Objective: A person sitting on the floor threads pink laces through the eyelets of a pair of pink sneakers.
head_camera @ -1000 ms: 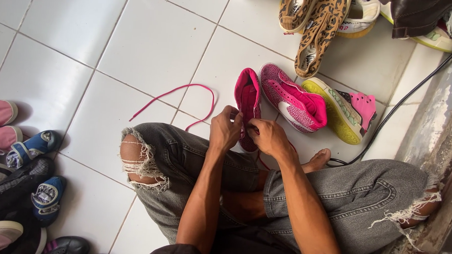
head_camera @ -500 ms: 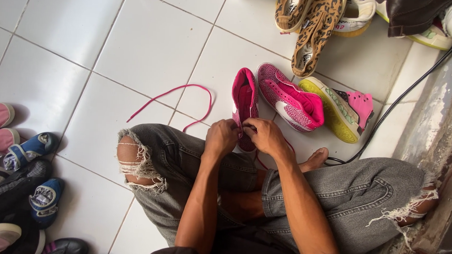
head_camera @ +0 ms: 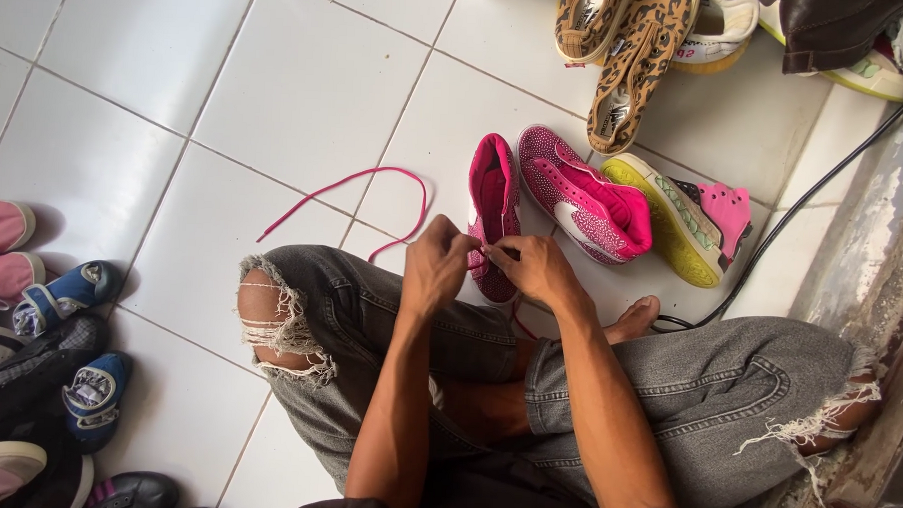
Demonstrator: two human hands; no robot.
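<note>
Hands meet just left of the frame's centre, over the near end of a bright pink fabric sneaker [head_camera: 493, 210] that stands on the white tiled floor [head_camera: 307, 89] with its long axis running up the frame, away from the person. The left hand [head_camera: 437, 266] pinches a thin pink shoelace [head_camera: 349, 192], whose free length loops away to the left across the tiles; the right hand [head_camera: 537, 271] grips the sneaker's near edge, fingers closed at the lace holes. Both hands are about equally near the sneaker. Its spotted pink mate [head_camera: 584, 197] lies just to the right, tilted on its side.
</note>
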